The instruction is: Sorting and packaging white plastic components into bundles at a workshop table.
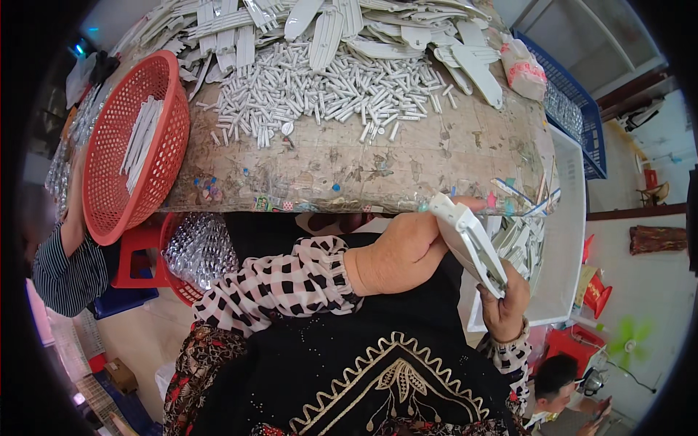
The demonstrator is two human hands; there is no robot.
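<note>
Both of my hands hold one long white plastic part (472,243), tilted between them just past the table's near edge. My left hand (403,254) is closed at its upper, narrower end, with some fingers hidden behind the part. Closed round the lower end is my right hand (509,301), its thumb on the near side. The part has a hollow, ridged side. Small white rods (313,87) lie loose in a heap on the table (291,178). Behind them are piled flat white plastic pieces (338,33) with rounded ends.
A red basket (178,109) with white strips stands at the left, near a person's striped sleeve (54,272). Below it are a red stool (134,254) and shiny wrapped pieces (200,247). At the right sit a white bin (571,240) with white parts and a blue crate (596,138).
</note>
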